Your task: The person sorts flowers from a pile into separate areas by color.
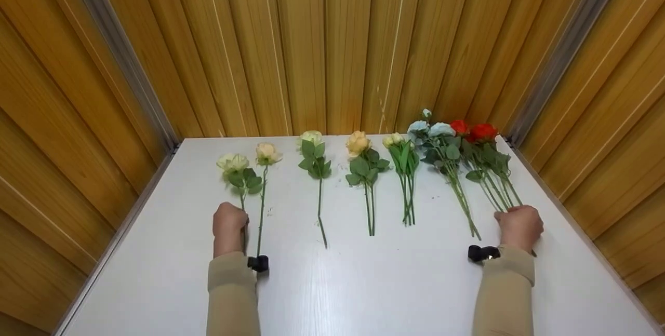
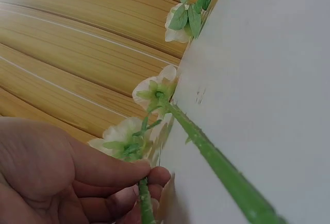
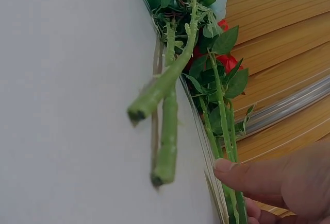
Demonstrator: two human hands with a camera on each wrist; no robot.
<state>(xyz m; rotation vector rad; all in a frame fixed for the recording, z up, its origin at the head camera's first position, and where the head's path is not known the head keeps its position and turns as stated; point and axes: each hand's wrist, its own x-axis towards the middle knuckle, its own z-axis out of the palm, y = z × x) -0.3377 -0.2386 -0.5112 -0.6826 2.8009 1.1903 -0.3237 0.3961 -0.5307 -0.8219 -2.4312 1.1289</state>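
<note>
At the table's left, my left hand point(image 1: 228, 224) pinches the stem of a pale cream-green rose point(image 1: 233, 162) between thumb and fingers; in the left wrist view the stem point(image 2: 146, 201) runs down past the fingertips. Just right of it lies a pale peach rose point(image 1: 267, 153) with a long bare stem. At the right side, my right hand point(image 1: 521, 226) grips the lower stems of the red roses point(image 1: 483, 132). The right wrist view shows my thumb against those green stems point(image 3: 221, 105). Pale blue flowers point(image 1: 441, 129) lie beside the red ones, their cut stem ends point(image 3: 165, 167) near the camera.
Between my hands on the white table point(image 1: 332, 284) lie a single pale green rose point(image 1: 310, 137), orange-peach roses point(image 1: 358, 143) and a bunch of yellowish tulips point(image 1: 395, 139). Wood-patterned panels point(image 1: 301, 50) stand behind the table and on both sides.
</note>
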